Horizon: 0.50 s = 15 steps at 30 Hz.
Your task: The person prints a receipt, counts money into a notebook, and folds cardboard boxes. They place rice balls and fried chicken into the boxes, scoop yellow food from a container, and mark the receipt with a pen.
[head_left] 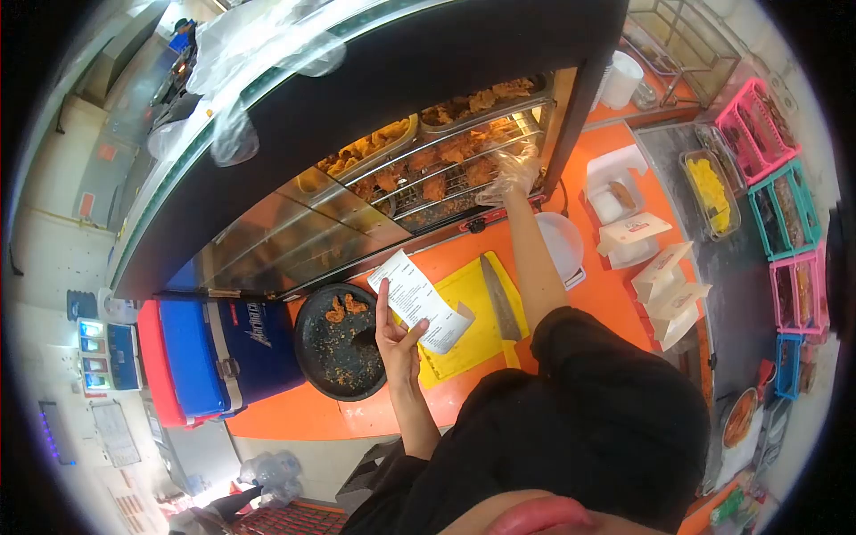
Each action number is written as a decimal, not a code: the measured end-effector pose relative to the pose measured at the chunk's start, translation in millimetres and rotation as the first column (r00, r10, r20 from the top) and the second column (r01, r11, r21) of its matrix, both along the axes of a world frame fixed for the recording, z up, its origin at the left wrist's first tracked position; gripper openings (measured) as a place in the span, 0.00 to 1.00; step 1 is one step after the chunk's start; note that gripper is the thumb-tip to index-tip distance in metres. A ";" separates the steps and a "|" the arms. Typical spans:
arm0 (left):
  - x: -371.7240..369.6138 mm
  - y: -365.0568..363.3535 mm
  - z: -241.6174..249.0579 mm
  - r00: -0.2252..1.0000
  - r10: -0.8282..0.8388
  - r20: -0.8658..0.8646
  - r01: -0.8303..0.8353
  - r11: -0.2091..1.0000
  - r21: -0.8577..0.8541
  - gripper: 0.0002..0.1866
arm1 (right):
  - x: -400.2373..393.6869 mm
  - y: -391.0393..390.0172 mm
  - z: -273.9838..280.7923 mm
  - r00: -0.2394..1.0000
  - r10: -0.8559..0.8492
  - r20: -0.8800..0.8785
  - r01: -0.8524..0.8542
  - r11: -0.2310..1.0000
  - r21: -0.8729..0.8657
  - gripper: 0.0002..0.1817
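My left hand (399, 355) pinches a printed paper receipt (417, 301) between thumb and fingers, above a yellow cutting board (446, 361). My right hand (510, 176), in a clear plastic glove, reaches into the lit display warmer (357, 248). It is right at the fried chicken pieces (434, 185) on the wire rack; the loose glove blurs its fingers, and I cannot tell whether they grip a piece. On the board lies a large knife (501, 303). A round black pan (330, 370) beside my left hand holds crumbs and a few fried bits (346, 308).
Open paper food boxes (669, 285) and a white container (615, 187) stand right of my forearm, near a clear round lid (560, 245). A blue and red cooler (218, 357) sits left. Colored baskets (785, 209) and a tray of yellow food (711, 192) line the far right.
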<state>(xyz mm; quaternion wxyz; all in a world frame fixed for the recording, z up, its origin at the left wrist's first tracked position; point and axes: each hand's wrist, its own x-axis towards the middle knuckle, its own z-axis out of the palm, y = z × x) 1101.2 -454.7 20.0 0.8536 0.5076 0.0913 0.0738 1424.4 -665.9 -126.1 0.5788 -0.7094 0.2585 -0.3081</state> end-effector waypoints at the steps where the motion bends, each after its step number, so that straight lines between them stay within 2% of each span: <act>1: -0.2 -1.6 0.0 1.000 -0.003 0.003 0.003 1.000 -0.020 0.51 | 1.1 -2.1 -0.6 1.000 -0.003 0.010 0.003 1.000 0.025 0.12; 4: -2.9 -4.5 -0.9 1.000 -0.005 0.006 0.005 1.000 -0.007 0.51 | 8.8 -6.7 -3.6 0.998 -0.003 0.066 -0.007 0.989 0.145 0.11; 7: -6.9 -5.2 -4.0 1.000 -0.029 0.005 0.029 1.000 -0.011 0.51 | 21.1 -2.8 -7.0 0.978 -0.036 0.204 -0.043 0.928 0.371 0.11; 8: -8.3 -6.0 -3.3 1.000 -0.027 0.006 0.027 1.000 -0.011 0.51 | 13.2 2.0 -14.5 0.977 -0.194 -0.088 0.176 0.968 -0.181 0.12; 11: -10.1 -6.2 -1.1 0.999 -0.043 -0.031 0.042 0.999 -0.035 0.50 | -25.7 2.0 16.1 0.986 -0.165 -0.028 0.156 0.967 -0.201 0.14; 15: -4.6 0.2 2.0 0.993 -0.027 0.114 0.010 0.988 0.154 0.53 | -76.4 1.5 96.6 0.998 -0.017 0.065 0.035 0.959 -0.282 0.18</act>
